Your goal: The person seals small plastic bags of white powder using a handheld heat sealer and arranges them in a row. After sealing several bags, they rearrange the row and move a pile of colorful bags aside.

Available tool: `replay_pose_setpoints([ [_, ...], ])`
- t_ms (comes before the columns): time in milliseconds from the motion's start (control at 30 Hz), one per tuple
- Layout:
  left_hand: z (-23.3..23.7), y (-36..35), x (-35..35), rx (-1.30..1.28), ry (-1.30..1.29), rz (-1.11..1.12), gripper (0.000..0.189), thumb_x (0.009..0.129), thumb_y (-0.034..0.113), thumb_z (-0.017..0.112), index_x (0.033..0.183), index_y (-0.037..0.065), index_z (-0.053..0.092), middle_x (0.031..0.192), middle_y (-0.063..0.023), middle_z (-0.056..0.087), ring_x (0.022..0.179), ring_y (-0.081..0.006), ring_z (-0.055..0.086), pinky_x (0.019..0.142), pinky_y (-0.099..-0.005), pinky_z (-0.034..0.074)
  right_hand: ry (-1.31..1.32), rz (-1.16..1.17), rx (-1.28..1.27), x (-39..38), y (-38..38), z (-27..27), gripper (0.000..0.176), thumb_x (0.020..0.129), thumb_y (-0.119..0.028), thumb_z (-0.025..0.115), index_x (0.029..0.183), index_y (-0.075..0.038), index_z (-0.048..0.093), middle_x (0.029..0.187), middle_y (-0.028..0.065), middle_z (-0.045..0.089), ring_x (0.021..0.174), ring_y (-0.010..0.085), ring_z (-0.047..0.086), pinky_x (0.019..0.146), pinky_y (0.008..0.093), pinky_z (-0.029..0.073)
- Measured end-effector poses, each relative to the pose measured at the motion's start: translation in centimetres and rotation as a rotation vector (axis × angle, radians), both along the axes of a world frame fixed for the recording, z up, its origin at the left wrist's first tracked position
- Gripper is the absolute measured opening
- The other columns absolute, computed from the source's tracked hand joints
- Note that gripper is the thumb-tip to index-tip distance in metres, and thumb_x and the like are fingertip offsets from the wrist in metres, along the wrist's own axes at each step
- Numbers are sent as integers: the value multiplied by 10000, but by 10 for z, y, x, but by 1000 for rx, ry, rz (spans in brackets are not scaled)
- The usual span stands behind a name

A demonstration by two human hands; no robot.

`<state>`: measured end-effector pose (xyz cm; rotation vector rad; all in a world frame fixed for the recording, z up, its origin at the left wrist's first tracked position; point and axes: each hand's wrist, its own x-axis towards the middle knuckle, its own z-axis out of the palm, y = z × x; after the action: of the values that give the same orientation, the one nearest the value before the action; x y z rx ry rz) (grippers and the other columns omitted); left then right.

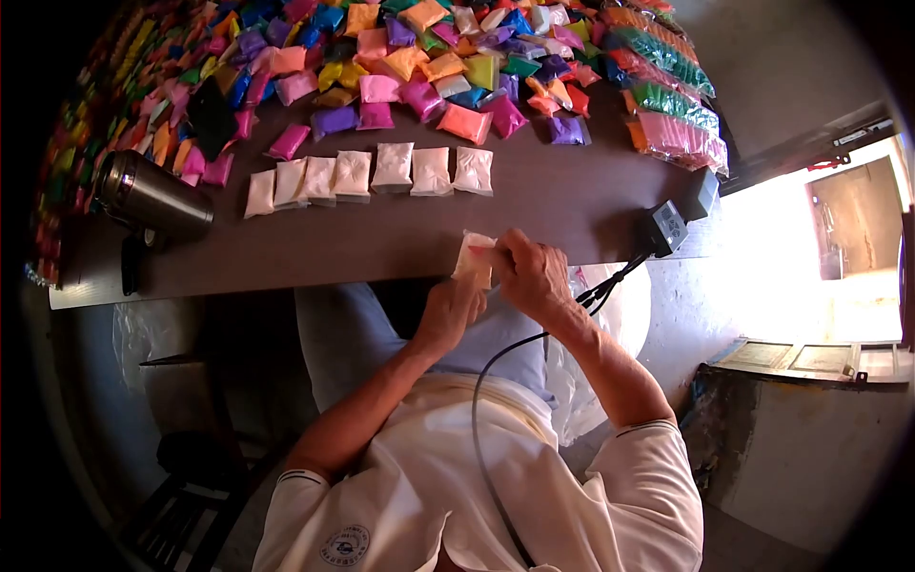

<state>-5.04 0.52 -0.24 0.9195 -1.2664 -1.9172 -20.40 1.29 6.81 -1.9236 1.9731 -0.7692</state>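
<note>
A small pale packet is held at the table's front edge, between both hands. My left hand has its fingers closed on the packet's lower left side. My right hand is closed at the packet's right side, with something small and reddish by its fingertips, too small to name. Beyond the hands lies a row of several pale pink packets on the dark table, side by side and roughly upright to my view.
Many colourful packets cover the table's far side, with bagged stacks at the far right. A metal flask lies at the left. Black box-shaped devices with cables stand at the right edge. A cable crosses my shirt.
</note>
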Motion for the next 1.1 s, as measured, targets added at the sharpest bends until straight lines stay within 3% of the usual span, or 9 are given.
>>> replay_pose_setpoints([
  [200,2,1,4,-39,-3,10,566,987,396,416,521,85,333,496,-4,346,527,-128,450,509,-275,367,41,-211,66,-35,-16,-4,207,831,-220,633,765,-38,561,688,152,622,642,361,604,559,440,456],
  [267,-3,2,7,-52,-32,25,564,989,387,414,521,87,320,495,-2,339,525,-128,447,506,-277,368,-268,-196,61,-41,-13,2,198,826,-225,645,787,-41,583,671,146,616,624,342,608,542,418,457],
  [333,-4,4,6,-24,29,24,498,981,302,401,563,35,362,495,-17,397,495,-111,406,493,-283,346,-285,-181,68,-32,-8,12,183,805,-205,659,786,-36,590,666,145,610,612,327,608,535,399,458],
  [467,6,2,1,27,6,-14,485,978,282,412,563,37,358,495,-12,375,490,-111,397,482,-287,337,-121,3,-29,-8,-5,15,152,778,-185,651,772,-46,589,664,145,610,622,344,604,550,418,460],
  [533,10,0,-1,79,32,-35,577,985,394,424,508,83,324,497,-4,354,520,-119,436,485,-257,327,80,96,-60,-9,-14,7,175,783,-229,647,761,-66,590,652,136,610,629,359,600,560,438,461],
  [767,12,-2,0,-48,62,-17,576,985,395,417,512,80,327,496,-7,357,513,-115,429,488,-264,343,93,-86,-38,-22,-23,-3,217,828,-250,624,750,-55,570,646,132,608,620,364,592,561,441,459],
  [867,0,2,4,13,6,-15,575,988,394,412,517,73,333,496,-11,364,508,-116,422,486,-273,347,-78,-117,78,-31,-20,6,217,840,-234,624,753,-43,568,644,125,614,615,360,595,559,438,458],
  [967,-1,6,4,-24,23,-17,576,988,397,410,519,70,336,496,-14,365,511,-116,418,480,-270,335,-192,-64,100,-13,-8,20,203,823,-203,634,743,-31,561,644,129,604,628,356,594,562,439,455],
  [1100,9,-1,2,-58,-31,-93,585,985,418,406,521,71,327,494,-15,356,514,-112,413,473,-262,315,94,164,-122,-3,-17,18,135,788,-128,605,725,-23,550,658,154,582,657,360,586,573,455,448],
])
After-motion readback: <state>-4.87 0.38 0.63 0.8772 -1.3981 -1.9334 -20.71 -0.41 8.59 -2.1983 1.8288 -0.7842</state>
